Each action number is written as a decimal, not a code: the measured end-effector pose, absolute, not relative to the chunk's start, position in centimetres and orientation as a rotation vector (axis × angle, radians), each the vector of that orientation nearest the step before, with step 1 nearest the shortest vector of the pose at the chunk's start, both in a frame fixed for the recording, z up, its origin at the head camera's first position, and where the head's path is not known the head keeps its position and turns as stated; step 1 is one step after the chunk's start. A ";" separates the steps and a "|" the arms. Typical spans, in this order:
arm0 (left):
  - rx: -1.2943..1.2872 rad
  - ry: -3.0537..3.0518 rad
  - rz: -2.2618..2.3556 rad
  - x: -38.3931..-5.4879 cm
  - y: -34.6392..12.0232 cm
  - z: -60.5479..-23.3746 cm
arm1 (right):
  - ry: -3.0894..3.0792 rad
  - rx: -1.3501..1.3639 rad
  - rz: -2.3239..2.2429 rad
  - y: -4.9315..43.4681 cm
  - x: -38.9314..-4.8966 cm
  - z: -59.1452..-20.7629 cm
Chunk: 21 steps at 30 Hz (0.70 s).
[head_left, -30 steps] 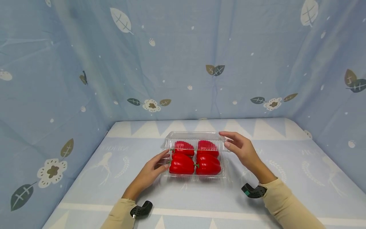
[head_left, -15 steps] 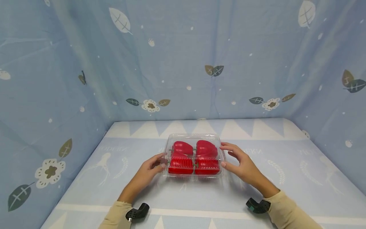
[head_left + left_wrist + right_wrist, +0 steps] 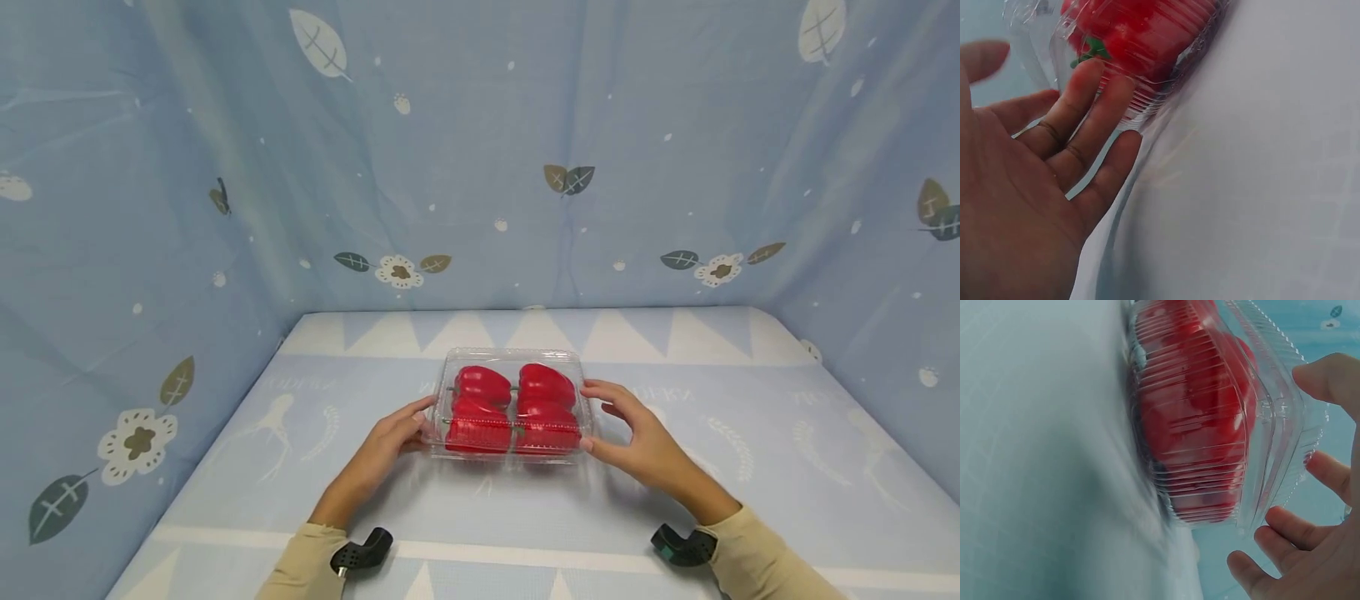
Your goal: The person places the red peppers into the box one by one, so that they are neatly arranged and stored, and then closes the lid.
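Several red bell peppers [image 3: 483,386] lie in a clear plastic clamshell box [image 3: 513,456] on the table, two in back and two in front. Its lid [image 3: 517,357] lies over them. At the box's left side my left hand [image 3: 384,446] has its fingers loosely extended, with fingertips against the ribbed wall in the left wrist view. My right hand [image 3: 641,437] is at the right side, thumb and fingers spread along the lid's edge. In the right wrist view the rims of lid and base [image 3: 1210,481] stand slightly apart.
The box stands on a pale blue and white patterned tablecloth [image 3: 480,521]. Blue printed curtains [image 3: 480,150] enclose the table at the back and both sides. A black wrist device [image 3: 363,552] is on each forearm.
The lid has swung down toward me from a raised position and now covers the peppers. My right hand came down with it along the right side; my left hand stayed by the left side.
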<state>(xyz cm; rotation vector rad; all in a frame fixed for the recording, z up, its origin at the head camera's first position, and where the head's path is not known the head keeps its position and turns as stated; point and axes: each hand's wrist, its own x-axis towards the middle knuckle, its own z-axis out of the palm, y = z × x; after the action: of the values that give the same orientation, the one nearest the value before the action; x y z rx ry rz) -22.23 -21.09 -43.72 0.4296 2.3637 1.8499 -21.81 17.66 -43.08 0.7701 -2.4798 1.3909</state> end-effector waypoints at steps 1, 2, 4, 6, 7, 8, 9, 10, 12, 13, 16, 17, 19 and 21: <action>0.431 2.367 1.850 -22.2 -21.1 -43.7 | -2.484 0.771 1.382 17.7 -21.8 -43.1; 0.443 2.370 1.848 -22.2 -21.1 -43.7 | -2.485 0.773 1.376 17.6 -21.7 -43.2; 0.463 2.370 1.847 -22.3 -21.0 -43.8 | -2.484 0.775 1.364 17.6 -21.6 -43.2; 0.490 2.364 1.840 -22.4 -21.1 -43.8 | -2.480 0.775 1.354 17.6 -21.6 -43.3; 0.502 2.359 1.840 -22.4 -21.1 -43.8 | -2.475 0.777 1.348 17.5 -21.6 -43.4; 0.519 2.352 1.836 -22.4 -21.1 -43.8 | -2.467 0.778 1.347 17.5 -21.6 -43.5; 0.529 2.344 1.834 -22.4 -21.1 -43.8 | -2.463 0.777 1.339 17.5 -21.6 -43.6; 0.541 2.332 1.832 -22.4 -21.1 -43.8 | -2.460 0.776 1.329 17.4 -21.6 -43.7; 0.566 2.306 1.829 -22.3 -21.2 -43.7 | -2.453 0.786 1.318 17.4 -21.5 -43.8; 0.573 2.291 1.830 -22.3 -21.2 -43.7 | -2.450 0.790 1.316 17.4 -21.5 -43.9; 0.585 2.242 1.845 -22.2 -21.2 -43.7 | -2.446 0.797 1.324 17.3 -21.3 -44.1; 0.591 2.231 1.848 -22.2 -21.2 -43.7 | -2.447 0.795 1.332 17.3 -21.3 -44.1; 0.601 2.207 1.858 -22.2 -21.2 -43.8 | -2.456 0.774 1.351 17.3 -21.2 -44.2; 0.611 2.191 1.866 -22.2 -21.2 -43.9 | -2.476 0.743 1.357 17.3 -21.1 -44.2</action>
<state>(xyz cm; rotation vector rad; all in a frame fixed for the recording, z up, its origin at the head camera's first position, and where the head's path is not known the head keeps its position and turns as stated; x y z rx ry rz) -22.22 -21.16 -43.90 0.6106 2.1913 1.8662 -21.13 17.30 -44.22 0.7430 -2.4760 1.3573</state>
